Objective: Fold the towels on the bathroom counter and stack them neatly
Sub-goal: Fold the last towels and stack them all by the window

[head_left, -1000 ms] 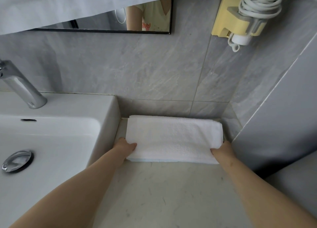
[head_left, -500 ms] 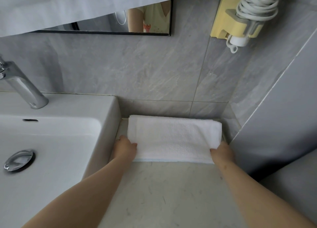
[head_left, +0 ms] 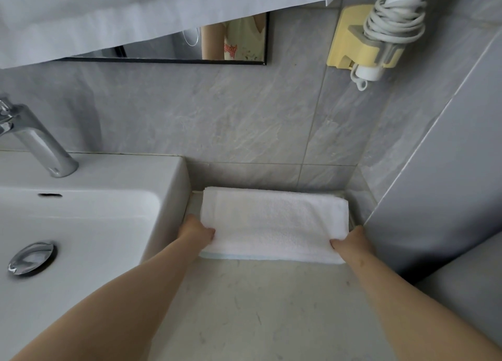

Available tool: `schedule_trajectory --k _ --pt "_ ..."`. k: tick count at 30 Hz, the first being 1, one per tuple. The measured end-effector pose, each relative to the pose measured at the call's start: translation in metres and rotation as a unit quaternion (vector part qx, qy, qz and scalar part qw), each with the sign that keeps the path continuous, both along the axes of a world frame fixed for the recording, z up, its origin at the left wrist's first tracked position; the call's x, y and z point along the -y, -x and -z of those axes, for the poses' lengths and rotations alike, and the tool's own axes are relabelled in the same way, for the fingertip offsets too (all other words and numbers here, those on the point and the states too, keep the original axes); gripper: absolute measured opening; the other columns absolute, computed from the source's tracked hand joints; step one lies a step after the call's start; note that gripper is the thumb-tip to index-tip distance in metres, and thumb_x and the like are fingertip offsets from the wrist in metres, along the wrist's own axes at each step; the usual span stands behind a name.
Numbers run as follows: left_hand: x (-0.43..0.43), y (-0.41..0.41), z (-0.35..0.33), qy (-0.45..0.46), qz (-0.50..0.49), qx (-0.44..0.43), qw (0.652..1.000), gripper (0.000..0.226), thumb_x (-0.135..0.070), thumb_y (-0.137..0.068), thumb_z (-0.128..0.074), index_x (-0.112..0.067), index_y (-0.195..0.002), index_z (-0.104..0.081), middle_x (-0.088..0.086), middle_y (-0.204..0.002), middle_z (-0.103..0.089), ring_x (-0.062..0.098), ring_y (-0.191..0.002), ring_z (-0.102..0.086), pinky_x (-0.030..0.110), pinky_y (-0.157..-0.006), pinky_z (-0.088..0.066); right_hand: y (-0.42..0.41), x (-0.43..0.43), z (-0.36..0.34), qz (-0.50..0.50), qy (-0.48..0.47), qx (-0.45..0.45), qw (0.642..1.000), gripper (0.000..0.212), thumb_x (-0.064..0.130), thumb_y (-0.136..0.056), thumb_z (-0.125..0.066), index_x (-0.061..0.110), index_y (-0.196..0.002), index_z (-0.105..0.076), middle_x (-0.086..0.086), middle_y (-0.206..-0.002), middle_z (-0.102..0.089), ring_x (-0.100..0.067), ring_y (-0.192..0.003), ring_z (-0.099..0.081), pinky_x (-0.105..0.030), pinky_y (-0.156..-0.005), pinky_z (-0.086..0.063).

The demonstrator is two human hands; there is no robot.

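Note:
A folded white towel (head_left: 274,222) lies on the pale counter (head_left: 258,306), pushed back against the grey tiled wall between the sink and the right-hand wall. A thin light-blue edge (head_left: 231,256) shows under its near side; I cannot tell whether that is a second towel. My left hand (head_left: 194,231) holds the towel's left end, thumb on top and fingers hidden beneath. My right hand (head_left: 353,242) holds the right end the same way.
A white sink (head_left: 173,187) with a chrome tap (head_left: 38,146) and drain (head_left: 31,257) borders the towel on the left. A hair dryer in a yellow holder (head_left: 361,45) hangs above. A mirror (head_left: 190,45) is partly covered by white cloth.
Both hands stay at the towel's ends. My left hand has shifted slightly further along the left end. The towel keeps its place by the wall.

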State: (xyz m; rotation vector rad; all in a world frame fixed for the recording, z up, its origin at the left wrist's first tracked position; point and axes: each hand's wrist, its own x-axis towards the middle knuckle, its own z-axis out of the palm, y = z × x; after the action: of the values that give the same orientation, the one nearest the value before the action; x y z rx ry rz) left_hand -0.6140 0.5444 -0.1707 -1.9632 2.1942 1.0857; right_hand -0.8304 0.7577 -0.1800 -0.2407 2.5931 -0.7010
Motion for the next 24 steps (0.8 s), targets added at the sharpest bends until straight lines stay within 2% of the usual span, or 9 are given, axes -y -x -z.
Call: schedule_trajectory --k 4,8,10,14,17,19,20,22,24 --pt "0.001 -0.006 0.002 -0.063 -0.032 -0.030 0.997 0.058 -0.025 -0.085 -0.067 0.001 -0.129 -0.039 0.019 -0.129 -0.046 0.035 -0.118 -0.049 0.039 -0.097 -0.045 0.001 -0.003 0.003 0.018 0.020 0.051 0.998 0.062 0.016 -0.080 -0.071 -0.010 -0.127 -0.039 -0.022 -0.127 -0.051 -0.036 -0.113 -0.053 -0.037 -0.088 -0.044" --pt "-0.003 -0.013 0.002 -0.122 -0.055 -0.075 0.988 0.025 -0.020 -0.088 -0.064 0.000 -0.098 -0.053 0.016 -0.097 -0.052 0.032 -0.094 -0.053 0.034 -0.075 -0.045 -0.003 -0.006 0.004 0.023 0.057 0.111 0.992 0.045 0.009 -0.087 -0.063 -0.012 -0.123 -0.048 -0.024 -0.126 -0.052 -0.036 -0.116 -0.051 -0.035 -0.088 -0.041" --pt "-0.006 -0.017 0.002 -0.135 -0.048 -0.076 0.987 0.027 -0.022 -0.090 -0.062 0.000 -0.103 -0.055 0.016 -0.096 -0.054 0.029 -0.088 -0.049 0.032 -0.071 -0.041 -0.005 -0.009 0.005 0.030 0.070 0.123 0.989 0.044 0.009 -0.087 -0.062 -0.012 -0.123 -0.049 -0.023 -0.126 -0.052 -0.035 -0.116 -0.051 -0.034 -0.086 -0.040" --pt "-0.009 -0.021 0.002 -0.157 -0.053 -0.082 0.983 0.038 -0.025 -0.090 -0.061 0.003 -0.116 -0.055 0.019 -0.119 -0.055 0.029 -0.094 -0.050 0.033 -0.081 -0.043 -0.008 -0.013 0.007 0.040 0.076 0.135 0.987 0.044 0.012 -0.087 -0.063 -0.011 -0.122 -0.050 -0.024 -0.124 -0.053 -0.034 -0.103 -0.052 -0.031 -0.078 -0.037" --pt "-0.010 -0.020 0.005 -0.143 -0.067 -0.074 0.985 0.048 -0.025 -0.091 -0.060 0.004 -0.127 -0.049 0.020 -0.127 -0.052 0.034 -0.114 -0.051 0.035 -0.095 -0.042 -0.010 -0.015 0.011 0.041 0.076 0.133 0.987 0.046 0.014 -0.085 -0.064 -0.011 -0.122 -0.051 -0.022 -0.114 -0.056 -0.029 -0.090 -0.049 -0.033 -0.075 -0.040" --pt "-0.013 -0.018 0.002 -0.130 -0.070 -0.068 0.987 0.039 -0.025 -0.090 -0.061 0.004 -0.116 -0.053 0.020 -0.122 -0.054 0.034 -0.113 -0.051 0.035 -0.096 -0.042 -0.011 -0.015 0.013 0.043 0.079 0.122 0.988 0.042 0.012 -0.085 -0.064 -0.011 -0.118 -0.052 -0.019 -0.101 -0.053 -0.031 -0.087 -0.050 -0.034 -0.072 -0.041" --pt "-0.015 -0.017 0.001 -0.120 -0.074 -0.066 0.988 0.028 -0.023 -0.090 -0.061 0.003 -0.099 -0.055 0.018 -0.110 -0.056 0.033 -0.106 -0.052 0.034 -0.092 -0.042 -0.012 -0.014 0.013 0.043 0.075 0.114 0.990 0.041 0.011 -0.085 -0.064 -0.011 -0.117 -0.052 -0.018 -0.098 -0.051 -0.032 -0.087 -0.050 -0.034 -0.071 -0.041" --pt "-0.019 -0.018 -0.004 -0.098 -0.068 -0.058 0.991 0.030 -0.021 -0.092 -0.058 -0.002 -0.073 -0.043 0.012 -0.086 -0.050 0.031 -0.096 -0.049 0.032 -0.083 -0.041 -0.015 -0.013 0.011 0.044 0.070 0.096 0.992 0.044 0.010 -0.084 -0.064 -0.010 -0.120 -0.049 -0.018 -0.101 -0.051 -0.034 -0.090 -0.052 -0.036 -0.072 -0.044" --pt "-0.022 -0.017 -0.007 -0.066 -0.051 -0.043 0.996 0.023 -0.022 -0.094 -0.054 0.000 -0.091 -0.048 0.014 -0.097 -0.052 0.032 -0.106 -0.052 0.032 -0.084 -0.042 -0.018 -0.012 0.007 0.038 0.063 0.069 0.995 0.053 0.009 -0.082 -0.065 -0.006 -0.128 -0.043 -0.021 -0.115 -0.053 -0.038 -0.103 -0.054 -0.038 -0.079 -0.046"
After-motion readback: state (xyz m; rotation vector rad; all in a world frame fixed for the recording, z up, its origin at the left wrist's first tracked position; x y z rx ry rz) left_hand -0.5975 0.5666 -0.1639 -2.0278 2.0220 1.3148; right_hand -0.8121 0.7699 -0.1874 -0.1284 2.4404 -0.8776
